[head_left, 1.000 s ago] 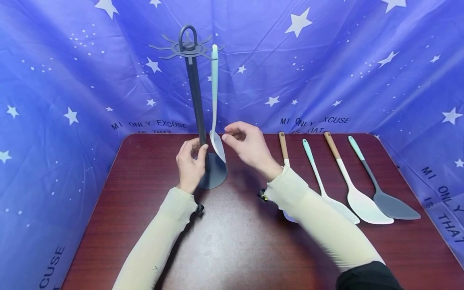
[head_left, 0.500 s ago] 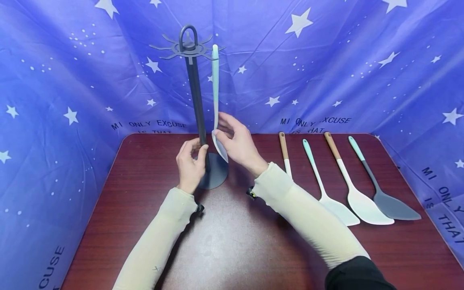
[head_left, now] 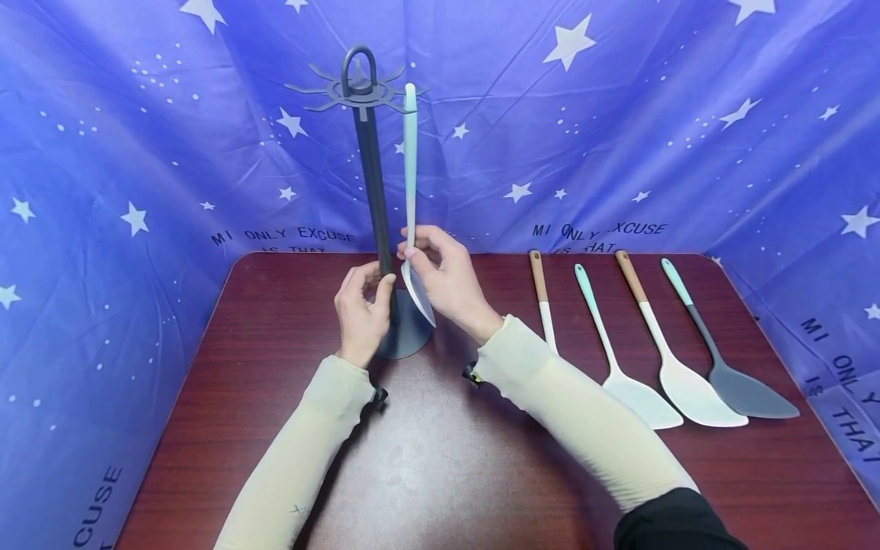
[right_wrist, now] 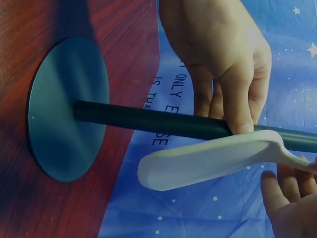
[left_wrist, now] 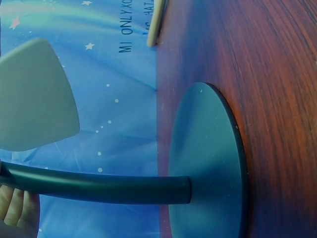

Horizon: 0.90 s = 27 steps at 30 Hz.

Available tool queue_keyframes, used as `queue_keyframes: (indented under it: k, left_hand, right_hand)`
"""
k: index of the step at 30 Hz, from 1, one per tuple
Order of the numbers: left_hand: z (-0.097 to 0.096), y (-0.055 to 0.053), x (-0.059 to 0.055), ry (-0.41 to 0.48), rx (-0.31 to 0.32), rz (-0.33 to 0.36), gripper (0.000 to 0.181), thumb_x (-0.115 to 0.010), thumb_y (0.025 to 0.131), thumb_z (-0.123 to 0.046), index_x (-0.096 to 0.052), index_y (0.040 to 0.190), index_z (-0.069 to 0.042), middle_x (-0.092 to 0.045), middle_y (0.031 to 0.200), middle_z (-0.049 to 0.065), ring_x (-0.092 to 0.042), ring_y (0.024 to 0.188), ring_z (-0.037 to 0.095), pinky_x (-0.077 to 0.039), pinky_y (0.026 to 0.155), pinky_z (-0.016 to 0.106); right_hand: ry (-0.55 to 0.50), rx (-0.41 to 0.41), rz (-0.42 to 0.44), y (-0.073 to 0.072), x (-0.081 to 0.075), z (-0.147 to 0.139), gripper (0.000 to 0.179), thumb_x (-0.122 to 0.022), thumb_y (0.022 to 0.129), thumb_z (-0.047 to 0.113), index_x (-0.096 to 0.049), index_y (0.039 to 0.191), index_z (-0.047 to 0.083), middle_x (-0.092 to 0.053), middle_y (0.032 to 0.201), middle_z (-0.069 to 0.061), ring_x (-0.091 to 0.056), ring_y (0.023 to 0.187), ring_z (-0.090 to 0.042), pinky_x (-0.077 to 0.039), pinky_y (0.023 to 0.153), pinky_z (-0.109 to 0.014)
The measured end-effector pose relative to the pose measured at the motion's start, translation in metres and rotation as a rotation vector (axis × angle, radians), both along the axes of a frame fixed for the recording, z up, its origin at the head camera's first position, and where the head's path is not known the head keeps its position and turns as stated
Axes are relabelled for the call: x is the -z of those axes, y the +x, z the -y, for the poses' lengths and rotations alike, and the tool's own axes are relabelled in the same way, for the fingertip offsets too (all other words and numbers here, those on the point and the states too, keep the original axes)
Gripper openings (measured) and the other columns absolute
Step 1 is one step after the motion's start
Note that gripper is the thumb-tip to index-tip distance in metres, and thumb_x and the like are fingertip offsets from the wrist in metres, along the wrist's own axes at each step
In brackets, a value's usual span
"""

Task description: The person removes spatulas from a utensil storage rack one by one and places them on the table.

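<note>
A dark grey utensil rack (head_left: 372, 176) stands upright, with a ring of hooks on top and a round base (left_wrist: 208, 148). My left hand (head_left: 362, 313) grips the lower part of its pole, thumb in front. A white spatula (head_left: 410, 160) with a mint handle hangs upright to the right of the pole, its handle end at one of the hooks. My right hand (head_left: 450, 275) pinches its white neck between thumb and fingers. The spatula's blade (right_wrist: 208, 158) points down above the base. In the left wrist view the blade shows broad and flat; only part of the left hand (left_wrist: 20, 210) appears there.
On the table's right lie a wooden-handled utensil (head_left: 538, 279) partly behind the right sleeve, a mint-handled white spatula (head_left: 642, 397), a wooden-handled white spatula (head_left: 697, 389) and a grey spatula (head_left: 749, 389). A blue star-patterned curtain (head_left: 481, 153) surrounds the table (head_left: 254, 367).
My right hand has come left from beside the spatula and now pinches its neck. The blade has swung slightly right and toward me. My left hand has stayed on the pole.
</note>
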<state>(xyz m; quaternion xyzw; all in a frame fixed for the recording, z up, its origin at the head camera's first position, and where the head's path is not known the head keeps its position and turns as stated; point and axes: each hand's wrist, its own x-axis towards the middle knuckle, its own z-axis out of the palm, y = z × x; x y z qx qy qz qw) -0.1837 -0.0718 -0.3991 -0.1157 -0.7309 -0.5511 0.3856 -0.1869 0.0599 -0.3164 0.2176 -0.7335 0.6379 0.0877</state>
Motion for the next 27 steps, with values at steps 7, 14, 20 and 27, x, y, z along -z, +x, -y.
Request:
queue_keyframes:
  k: [7,14,20,27]
  left_hand:
    - [0.000,0.001,-0.001,0.000,0.000,0.000,0.013,-0.068,0.081,0.010,-0.064,0.094,0.012,-0.064,0.083,0.023,-0.062,0.074,0.035,-0.054,0.066,0.051]
    - [0.000,0.001,-0.002,-0.002,0.004,-0.009,0.013,-0.068,0.081,0.010,-0.064,0.093,0.012,-0.064,0.082,0.024,-0.062,0.074,0.036,-0.054,0.065,0.052]
    - [-0.001,0.001,-0.002,-0.005,0.001,0.001,0.013,-0.068,0.081,0.010,-0.064,0.093,0.011,-0.064,0.083,0.023,-0.062,0.074,0.034,-0.054,0.066,0.049]
    - [0.000,0.002,-0.002,-0.012,-0.009,0.021,0.013,-0.068,0.082,0.009,-0.065,0.094,0.011,-0.065,0.083,0.022,-0.063,0.075,0.034,-0.055,0.067,0.039]
  right_hand:
    - [-0.044,-0.009,0.017,0.002,0.004,-0.001,0.022,-0.054,0.091,-0.009,-0.059,0.112,-0.013,-0.064,0.098,-0.030,-0.066,0.091,-0.040,-0.054,0.086,-0.038]
    - [-0.045,0.015,0.001,0.007,0.004,-0.003,0.020,-0.055,0.090,-0.009,-0.060,0.110,-0.013,-0.064,0.097,-0.029,-0.066,0.090,-0.039,-0.055,0.086,-0.034]
    - [-0.016,0.047,-0.027,0.011,0.003,-0.005,0.019,-0.056,0.090,-0.008,-0.062,0.109,-0.011,-0.066,0.095,-0.024,-0.067,0.088,-0.034,-0.055,0.083,-0.030]
    - [0.003,0.060,-0.064,0.015,0.001,-0.006,0.017,-0.060,0.088,-0.007,-0.064,0.104,-0.008,-0.068,0.091,-0.021,-0.066,0.084,-0.033,-0.056,0.075,-0.031]
